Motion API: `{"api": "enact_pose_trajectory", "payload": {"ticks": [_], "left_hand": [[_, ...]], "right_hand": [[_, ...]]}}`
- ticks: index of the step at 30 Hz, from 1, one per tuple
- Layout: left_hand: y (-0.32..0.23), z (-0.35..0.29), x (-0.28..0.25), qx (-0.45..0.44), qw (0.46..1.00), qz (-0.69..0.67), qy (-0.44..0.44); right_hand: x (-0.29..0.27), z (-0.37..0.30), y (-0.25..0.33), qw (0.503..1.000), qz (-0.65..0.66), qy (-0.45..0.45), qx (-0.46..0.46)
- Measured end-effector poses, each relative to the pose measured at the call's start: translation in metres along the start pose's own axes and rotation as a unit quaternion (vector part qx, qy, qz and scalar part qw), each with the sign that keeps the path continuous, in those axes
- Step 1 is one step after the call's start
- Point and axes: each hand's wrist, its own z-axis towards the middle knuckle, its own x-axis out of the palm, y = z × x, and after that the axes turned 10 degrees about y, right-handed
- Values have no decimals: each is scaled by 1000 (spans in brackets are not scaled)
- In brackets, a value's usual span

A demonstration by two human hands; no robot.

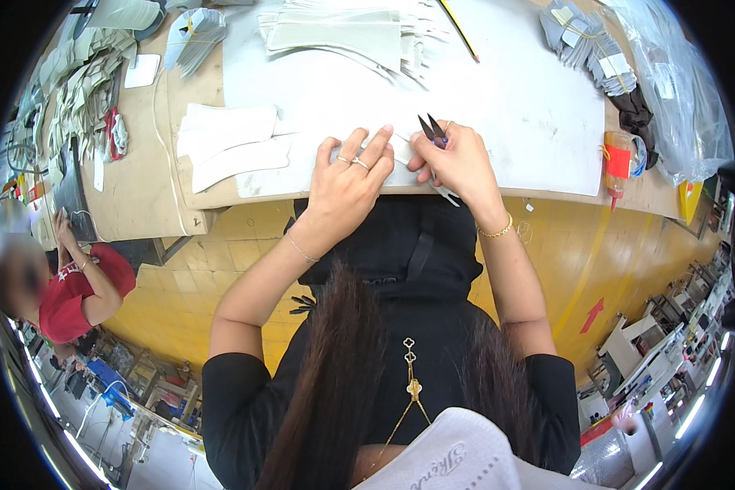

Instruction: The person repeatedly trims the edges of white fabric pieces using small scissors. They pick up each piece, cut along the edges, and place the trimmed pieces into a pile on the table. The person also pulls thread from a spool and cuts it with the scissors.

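Thread snips with dark pointed blades (432, 131) are held in my right hand (459, 163), the blades pointing up and away from me. The fingers of that hand are bent around them, and its fingertips are beside a pale fabric piece (403, 152) at the table's near edge. My left hand (345, 186) rests over the piece's left side with fingers stretched and apart; the fingers partly hide it. Left of my left hand lie two white cut pieces, an upper one (230, 129) and a lower curved one (238, 165).
A stack of pale cut pieces (335, 34) and a pencil (463, 33) lie farther back. Grey banded bundles (581, 39), a plastic bag (678, 98) and an orange-red bottle (616, 167) sit right. Fabric pieces (82, 90) cover the left, near a person in red (90, 294).
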Motion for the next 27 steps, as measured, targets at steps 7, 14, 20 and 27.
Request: {"api": "enact_pose_trajectory", "payload": {"ticks": [7, 14, 20, 27], "left_hand": [[-6, 5, 1, -13, 1000, 10, -5], [-9, 5, 5, -33, 999, 2, 18], [-10, 6, 5, -26, 998, 50, 40], [-16, 5, 1, -31, 994, 53, 92]], "right_hand": [[-23, -29, -14, 993, -116, -7, -5], [-39, -46, -37, 991, -116, -53, -28], [-43, -42, -44, 984, -159, -81, -28], [-46, -40, -42, 980, -173, -88, -33]]}}
